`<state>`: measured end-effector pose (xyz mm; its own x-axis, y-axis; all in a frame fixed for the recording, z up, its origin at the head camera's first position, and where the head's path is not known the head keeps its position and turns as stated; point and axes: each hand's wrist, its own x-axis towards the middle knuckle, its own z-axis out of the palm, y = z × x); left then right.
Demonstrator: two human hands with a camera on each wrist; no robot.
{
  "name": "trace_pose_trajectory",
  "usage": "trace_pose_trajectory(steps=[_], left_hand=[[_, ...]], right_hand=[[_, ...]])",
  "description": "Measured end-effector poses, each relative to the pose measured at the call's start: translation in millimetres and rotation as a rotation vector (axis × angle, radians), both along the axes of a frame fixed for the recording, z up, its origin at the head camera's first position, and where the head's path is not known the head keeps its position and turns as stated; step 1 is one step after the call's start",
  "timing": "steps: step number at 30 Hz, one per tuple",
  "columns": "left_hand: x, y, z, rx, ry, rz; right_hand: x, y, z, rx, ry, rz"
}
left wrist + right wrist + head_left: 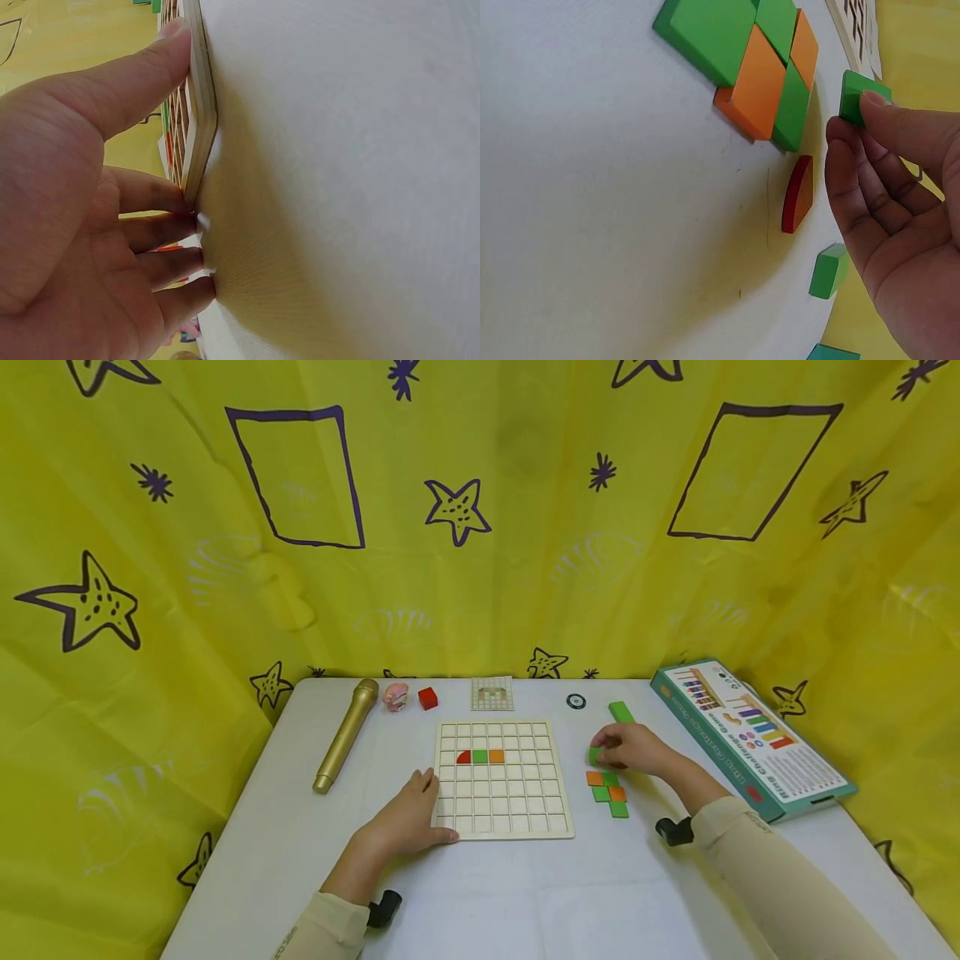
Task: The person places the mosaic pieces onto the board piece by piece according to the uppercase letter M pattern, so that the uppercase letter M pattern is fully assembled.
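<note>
A wooden grid board (501,822) lies mid-table with a red quarter-round (463,757), a green tile (480,757) and an orange tile (497,757) in one row. My left hand (427,806) rests flat against the board's near left corner. In the left wrist view, the left hand (161,124) has its thumb along the board (199,97) and straight fingers (169,199) at its edge. My right hand (609,750) pinches a small green block (596,755) just above a cluster of green and orange tiles (609,792). The right wrist view shows the right hand (853,120), the block (855,91) and the cluster (757,60).
A long green block (621,712) lies behind the right hand, and a red piece (799,193) and green cube (829,271) lie beside it. The game box (750,735) sits at right. A gold microphone (347,732), pink toy (395,696), red cube (427,697) and pattern card (492,693) lie at the back.
</note>
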<state>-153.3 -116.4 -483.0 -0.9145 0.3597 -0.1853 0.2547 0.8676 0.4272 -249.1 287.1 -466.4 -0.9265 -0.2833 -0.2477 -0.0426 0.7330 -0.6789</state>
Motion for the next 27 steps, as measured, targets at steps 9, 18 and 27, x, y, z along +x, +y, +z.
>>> trace_pose_trajectory(steps=[9,18,27], left_hand=[[-0.1,1,-0.3,0.0,-0.013,0.011],[0.3,1,2.7,0.006,-0.011,0.008],[1.3,2,3.8,0.018,-0.002,-0.001]], right_hand=[[-3.6,-11,6.5,0.034,0.05,0.012],[-10.9,-19,10.3,-0.007,0.078,0.011],[-13.9,-34,12.9,-0.035,0.122,0.061]])
